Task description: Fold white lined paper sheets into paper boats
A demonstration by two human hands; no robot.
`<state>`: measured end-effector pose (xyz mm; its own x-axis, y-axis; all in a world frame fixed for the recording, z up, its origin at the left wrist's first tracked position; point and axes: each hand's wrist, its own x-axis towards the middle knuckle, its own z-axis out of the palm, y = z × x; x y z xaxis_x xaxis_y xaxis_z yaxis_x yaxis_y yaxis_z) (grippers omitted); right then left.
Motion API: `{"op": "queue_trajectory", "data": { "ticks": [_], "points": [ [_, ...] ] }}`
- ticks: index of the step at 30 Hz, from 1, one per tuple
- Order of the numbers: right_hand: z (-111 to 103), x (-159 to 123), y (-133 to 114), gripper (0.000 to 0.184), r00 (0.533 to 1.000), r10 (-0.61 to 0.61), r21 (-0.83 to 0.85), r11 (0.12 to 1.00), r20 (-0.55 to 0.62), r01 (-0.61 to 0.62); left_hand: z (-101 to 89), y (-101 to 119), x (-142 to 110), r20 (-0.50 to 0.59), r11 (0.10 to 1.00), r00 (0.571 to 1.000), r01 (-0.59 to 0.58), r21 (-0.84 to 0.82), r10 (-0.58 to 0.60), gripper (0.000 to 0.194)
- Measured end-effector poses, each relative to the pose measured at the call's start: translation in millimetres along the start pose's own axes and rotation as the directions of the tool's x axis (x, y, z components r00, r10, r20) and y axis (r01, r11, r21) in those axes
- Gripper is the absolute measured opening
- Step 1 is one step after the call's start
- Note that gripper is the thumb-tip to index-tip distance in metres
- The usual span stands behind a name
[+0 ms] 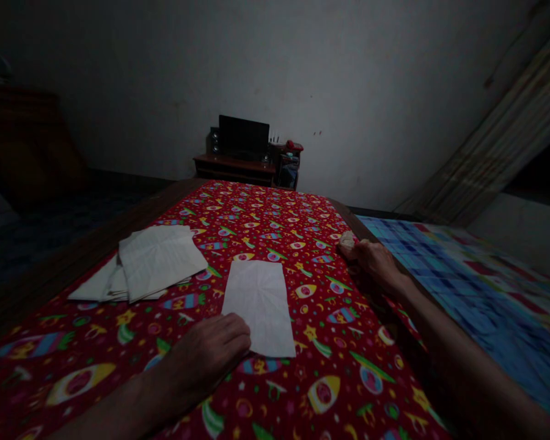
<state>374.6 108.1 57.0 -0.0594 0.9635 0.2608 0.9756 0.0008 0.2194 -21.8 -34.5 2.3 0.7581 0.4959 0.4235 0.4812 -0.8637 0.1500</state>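
A creased white sheet of paper (pixel 259 305) lies on the red patterned cloth (pixel 323 318), fold lines fanning out from its middle. My left hand (pixel 213 348) is closed, its curled fingers at the sheet's lower left corner; the fingertips are partly hidden. Farther off to the right, my right hand (pixel 376 261) grips a small crumpled off-white wad (pixel 347 239) between thumb and fingers. That wad is close to the cloth's right edge, and its material is hard to make out. Left of the single sheet is a loose, overlapping pile of white paper sheets (pixel 160 260).
The cloth covers a long surface with dark wooden edges (pixel 165 205). Beyond its far end, a monitor (pixel 244 135) stands on a brown desk (pixel 231 168). To the right spreads a blue checked sheet (pixel 458 293), with a curtain (pixel 481 146) above. A wooden cabinet (pixel 27 140) stands far left.
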Motion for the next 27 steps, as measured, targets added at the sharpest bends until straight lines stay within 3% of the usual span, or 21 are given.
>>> {"op": "queue_trajectory", "data": {
  "ticks": [13,21,27],
  "points": [
    [6.6,5.8,0.6,0.027,0.998,-0.056,-0.036,0.998,0.042,0.057,-0.8,0.5,1.9,-0.025,1.000,1.000,-0.008,0.008,0.009,0.015],
    [-3.8,-3.0,-2.4,0.024,0.997,-0.068,-0.062,0.996,0.022,0.069,-0.7,0.3,1.5,-0.015,1.000,1.000,-0.003,0.002,0.003,0.016],
    [0.5,-3.2,2.4,0.028,0.996,-0.089,-0.040,0.995,-0.022,0.088,-2.4,1.6,2.3,-0.014,1.000,1.000,-0.003,0.001,0.003,0.017]
  ]
}}
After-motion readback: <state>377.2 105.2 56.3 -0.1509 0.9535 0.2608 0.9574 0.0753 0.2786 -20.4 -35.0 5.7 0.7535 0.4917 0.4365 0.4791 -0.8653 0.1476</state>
